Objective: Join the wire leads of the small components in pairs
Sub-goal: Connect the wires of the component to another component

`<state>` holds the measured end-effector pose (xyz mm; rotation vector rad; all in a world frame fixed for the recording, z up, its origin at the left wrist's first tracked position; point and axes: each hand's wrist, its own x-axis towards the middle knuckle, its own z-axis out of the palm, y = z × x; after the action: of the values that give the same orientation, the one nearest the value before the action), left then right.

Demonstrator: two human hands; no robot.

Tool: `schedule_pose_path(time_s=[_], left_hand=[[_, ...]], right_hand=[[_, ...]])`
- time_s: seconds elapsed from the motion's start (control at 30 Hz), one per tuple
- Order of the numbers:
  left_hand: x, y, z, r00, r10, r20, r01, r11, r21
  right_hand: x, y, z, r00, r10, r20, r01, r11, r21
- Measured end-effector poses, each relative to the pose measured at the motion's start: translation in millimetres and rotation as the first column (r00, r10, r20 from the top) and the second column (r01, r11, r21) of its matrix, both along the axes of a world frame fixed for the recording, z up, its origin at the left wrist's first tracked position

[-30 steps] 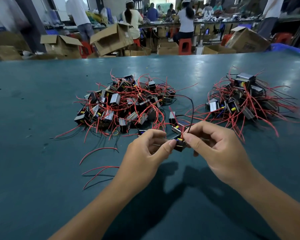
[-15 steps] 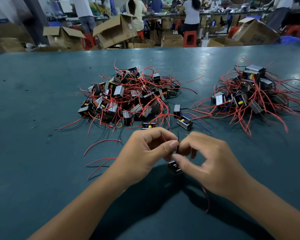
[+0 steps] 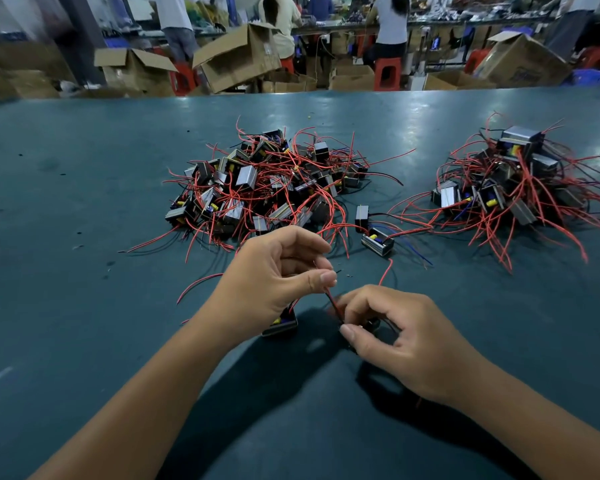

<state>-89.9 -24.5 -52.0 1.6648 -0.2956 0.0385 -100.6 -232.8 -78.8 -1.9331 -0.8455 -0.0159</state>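
My left hand pinches the upper end of a red and black wire pair between thumb and fingers. My right hand pinches the same leads lower down, close to the table. A small metal-framed component with a yellow part lies on the table below my left palm, partly hidden. A dark piece under my right fingers is mostly hidden. A big heap of such components with red wires lies beyond my hands. A second heap sits at the right.
Two loose components lie between the heaps. Stray red wires trail left of my left hand. The green table spreads wide around. Behind its far edge stand cardboard boxes, red stools and several people.
My hands have drawn apart: the left one rose, the right one dropped toward the table, stretching the leads between them. The component now lies under my left palm. The view tilted down.
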Motion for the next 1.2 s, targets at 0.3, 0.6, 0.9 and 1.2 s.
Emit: schedule_pose_path(time_s=[0.3, 0.6, 0.9, 1.2], left_hand=[[10, 38, 5, 0.98, 0.134, 0.145, -0.161, 0.968, 0.194], [7, 35, -4, 0.998, -0.026, -0.05, 0.05, 0.819, 0.571], [7, 30, -5, 0.994, -0.06, -0.096, 0.102, 0.841, 0.531], [-3, 7, -4, 0.991, 0.019, 0.134, -0.075, 0.903, 0.423]], right_hand=[[-2, 0, -1, 0.988, -0.071, 0.14, 0.084, 0.992, -0.09], [6, -5, 1, 0.943, -0.329, 0.049, 0.329, 0.944, 0.015], [8, -7, 4, 0.93, -0.36, 0.074, 0.363, 0.931, -0.026], [9, -12, 4, 0.943, -0.332, -0.012, 0.332, 0.943, 0.005]])
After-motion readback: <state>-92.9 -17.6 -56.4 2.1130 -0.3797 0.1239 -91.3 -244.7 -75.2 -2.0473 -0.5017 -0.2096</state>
